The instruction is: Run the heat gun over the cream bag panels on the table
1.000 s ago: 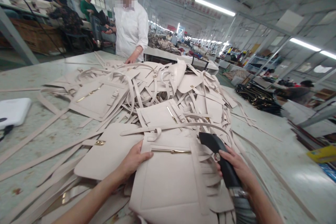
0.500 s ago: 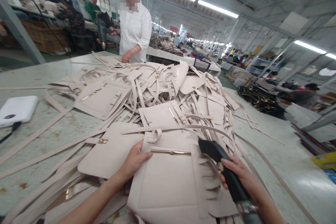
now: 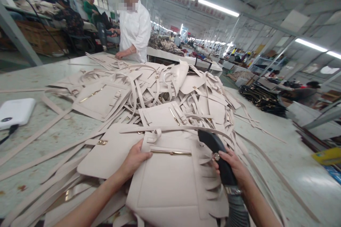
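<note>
A cream bag panel (image 3: pixel 170 184) with a gold zipper (image 3: pixel 172 153) and a fringed right edge lies in front of me on top of the pile. My left hand (image 3: pixel 134 159) grips its upper left edge, thumb on top. My right hand (image 3: pixel 234 170) is closed round the handle of a black handheld tool (image 3: pixel 217 152) whose nose points at the panel's upper right corner; a ribbed grey hose runs back from it. A long cream strap (image 3: pixel 173 129) curves just above the panel.
A big heap of cream bag panels and straps (image 3: pixel 160 92) covers the worn table (image 3: pixel 39 131). A white device (image 3: pixel 14 111) with a cable lies at far left. A person in a white shirt (image 3: pixel 134 30) stands at the far edge; others sit behind. Dark goods (image 3: pixel 262 99) lie right.
My right hand and the black tool have shifted slightly left and up toward the panel's corner. The person in white has moved a hand leftward over the far pieces. My left hand keeps its hold.
</note>
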Tool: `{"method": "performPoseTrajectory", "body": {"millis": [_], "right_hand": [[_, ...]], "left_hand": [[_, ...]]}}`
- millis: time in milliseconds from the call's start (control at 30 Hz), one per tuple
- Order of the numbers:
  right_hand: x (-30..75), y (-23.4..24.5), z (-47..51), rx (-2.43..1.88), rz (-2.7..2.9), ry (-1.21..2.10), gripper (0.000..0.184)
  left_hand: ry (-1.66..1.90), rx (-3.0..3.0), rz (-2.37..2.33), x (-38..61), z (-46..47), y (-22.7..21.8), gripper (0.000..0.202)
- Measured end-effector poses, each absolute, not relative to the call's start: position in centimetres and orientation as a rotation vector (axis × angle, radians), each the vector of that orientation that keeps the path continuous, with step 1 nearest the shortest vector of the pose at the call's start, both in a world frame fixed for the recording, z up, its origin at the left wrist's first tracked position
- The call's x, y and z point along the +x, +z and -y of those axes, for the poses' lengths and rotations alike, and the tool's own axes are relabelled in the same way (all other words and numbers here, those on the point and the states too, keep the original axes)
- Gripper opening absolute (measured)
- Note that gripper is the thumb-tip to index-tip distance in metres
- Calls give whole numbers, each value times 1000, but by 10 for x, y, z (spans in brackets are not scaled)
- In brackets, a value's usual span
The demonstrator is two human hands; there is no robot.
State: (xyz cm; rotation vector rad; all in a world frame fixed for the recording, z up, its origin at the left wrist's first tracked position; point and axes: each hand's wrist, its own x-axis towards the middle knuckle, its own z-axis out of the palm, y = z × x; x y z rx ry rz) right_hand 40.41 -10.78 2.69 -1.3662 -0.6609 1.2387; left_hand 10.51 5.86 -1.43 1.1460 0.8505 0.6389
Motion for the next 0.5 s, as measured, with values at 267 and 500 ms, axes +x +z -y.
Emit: {"method": "performPoseTrajectory", "body": {"millis": [267, 500], "right_hand": [[408, 37, 149, -1424, 676, 1397, 37], [369, 43, 119, -1543, 755, 1394, 65]], "left_hand": [[646, 1171, -843, 107, -62, -19, 57], [674, 1146, -720, 104, -56, -21, 64]]}}
